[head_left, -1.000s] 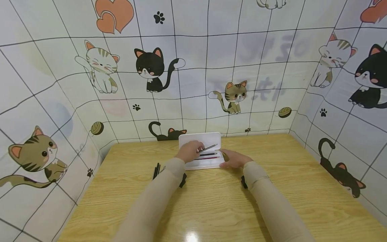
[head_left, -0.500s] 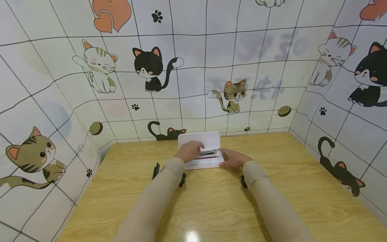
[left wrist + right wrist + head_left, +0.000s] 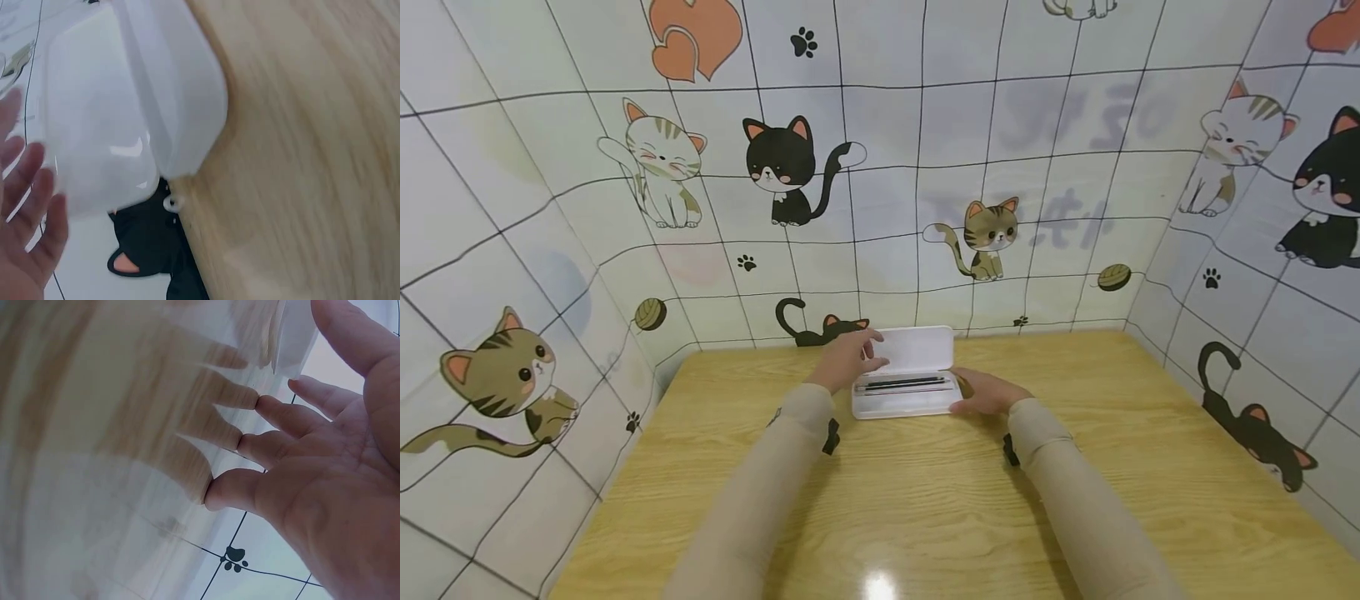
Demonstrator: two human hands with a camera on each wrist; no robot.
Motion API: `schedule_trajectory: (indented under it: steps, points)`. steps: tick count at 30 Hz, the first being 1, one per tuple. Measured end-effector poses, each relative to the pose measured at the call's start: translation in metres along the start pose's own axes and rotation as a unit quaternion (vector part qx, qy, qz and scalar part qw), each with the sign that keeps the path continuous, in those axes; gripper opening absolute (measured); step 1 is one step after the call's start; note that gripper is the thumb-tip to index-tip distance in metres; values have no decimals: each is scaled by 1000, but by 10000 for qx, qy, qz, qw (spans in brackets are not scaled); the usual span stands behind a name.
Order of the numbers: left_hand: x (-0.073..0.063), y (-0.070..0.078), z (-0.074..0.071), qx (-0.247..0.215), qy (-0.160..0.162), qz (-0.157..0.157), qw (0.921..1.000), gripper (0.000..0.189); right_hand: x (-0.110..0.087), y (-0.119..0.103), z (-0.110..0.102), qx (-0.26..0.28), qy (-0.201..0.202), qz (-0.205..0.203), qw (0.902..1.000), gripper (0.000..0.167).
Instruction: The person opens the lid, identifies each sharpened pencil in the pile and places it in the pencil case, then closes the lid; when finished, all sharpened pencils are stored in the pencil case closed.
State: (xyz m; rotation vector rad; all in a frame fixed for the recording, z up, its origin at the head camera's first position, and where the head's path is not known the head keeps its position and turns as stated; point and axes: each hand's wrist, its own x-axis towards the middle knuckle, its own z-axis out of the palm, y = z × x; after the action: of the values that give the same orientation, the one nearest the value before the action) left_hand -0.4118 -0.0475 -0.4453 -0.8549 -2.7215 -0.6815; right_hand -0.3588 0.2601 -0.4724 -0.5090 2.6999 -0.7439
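A white pencil case (image 3: 898,406) stands on the table with its lid (image 3: 919,346) raised at the back. Several thin pens or pencils (image 3: 904,384), mostly dark with a reddish one, lie lengthwise inside. My left hand (image 3: 847,360) hovers at the lid's left end, holding nothing. The left wrist view has its fingers (image 3: 45,187) spread loosely before the lid. At the case's right end sits my right hand (image 3: 988,392). In the right wrist view that hand (image 3: 319,481) has its fingers extended, fingertips at the glossy surface; whether they touch the case is unclear.
The wooden table (image 3: 917,500) meets a cat-printed cloth wall (image 3: 887,208) just behind the case. More cloth walls rise at both sides. Black wrist straps (image 3: 831,437) show at the sleeves.
The left hand lowered a pencil into the case, let it go and drew back left. Dark sticks beside the left forearm are now hidden behind it. The right hand stays put.
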Motion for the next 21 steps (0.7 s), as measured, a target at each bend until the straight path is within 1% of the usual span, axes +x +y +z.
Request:
schedule_trajectory:
  steps: [2, 4, 5, 6, 7, 9, 11, 13, 17, 21]
  points:
    - [-2, -3, -5, 79, 388, -161, 9991, 47, 0, 0, 0, 27, 10, -24, 10000, 79]
    - [-4, -7, -8, 163, 673, -333, 9970, 54, 0, -1, 0, 28, 21, -30, 10000, 79]
    - [-4, -9, -9, 193, 749, -425, 9961, 57, 0, -1, 0, 47, 20, -27, 10000, 79]
    - [-5, -10, -11, 205, 760, -506, 9956, 60, 0, -1, 0, 47, 29, -34, 10000, 79]
    - [-6, -11, -11, 162, 704, -588, 9957, 62, 0, 0, 0, 57, 30, -17, 10000, 79]
    - [-7, -12, -11, 95, 483, -684, 9964, 65, 0, 2, 1, 80, 42, 4, 10000, 80]
    - [-8, -14, -11, 107, 228, -715, 9971, 66, 0, 2, 1, 79, 51, -6, 10000, 79]
    - [-9, -15, -10, 162, 46, -719, 9973, 66, 0, 2, 1, 88, 57, -11, 9999, 79]
    - [-9, -17, -10, 19, 39, -730, 9973, 62, 0, 1, 1, 147, 56, 14, 9999, 80]
    - [-10, -18, -12, -374, 186, -766, 9962, 52, 1, 2, 1, 155, 64, 12, 9999, 80]
